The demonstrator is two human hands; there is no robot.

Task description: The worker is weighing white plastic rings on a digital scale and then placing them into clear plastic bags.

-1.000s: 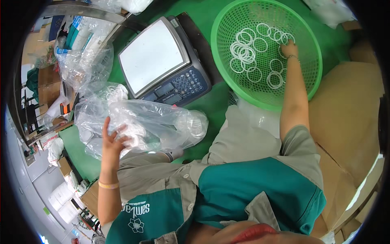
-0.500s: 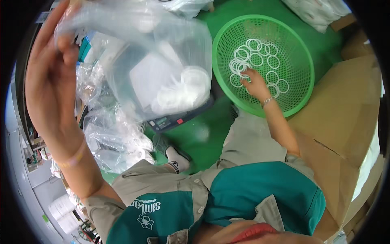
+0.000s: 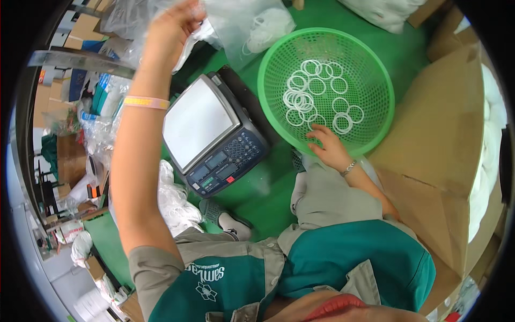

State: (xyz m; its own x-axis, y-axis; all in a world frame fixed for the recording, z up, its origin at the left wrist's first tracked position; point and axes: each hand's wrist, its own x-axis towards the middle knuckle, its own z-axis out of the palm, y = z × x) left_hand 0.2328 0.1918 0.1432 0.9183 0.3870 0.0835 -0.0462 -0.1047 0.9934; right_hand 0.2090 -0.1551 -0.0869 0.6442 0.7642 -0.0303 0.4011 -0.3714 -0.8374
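Note:
My left hand (image 3: 179,27) is raised at the far side with its fingers closed on a clear plastic bag (image 3: 228,24). White rings (image 3: 268,32) lie in the lower part of that bag, beyond the scale. Below the hand stands a dark blue digital scale (image 3: 228,166) with a bare white plate (image 3: 196,126). My right hand (image 3: 331,150) reaches over the near rim of a green perforated basket (image 3: 387,110), fingers apart and nothing visible in them. Several thin white rings (image 3: 300,100) lie in the basket; one is close to my right fingertips.
A large cardboard box (image 3: 429,145) with white contents stands right of the basket. Bagged white rings (image 3: 179,206) lie on the green floor left of the scale. Another filled bag (image 3: 383,12) sits at the far right. Shelving and clutter line the left side.
The bag of rings has come off the scale and moved away to the far side with my left hand. My right hand has drawn back from the rings toward the basket's near rim.

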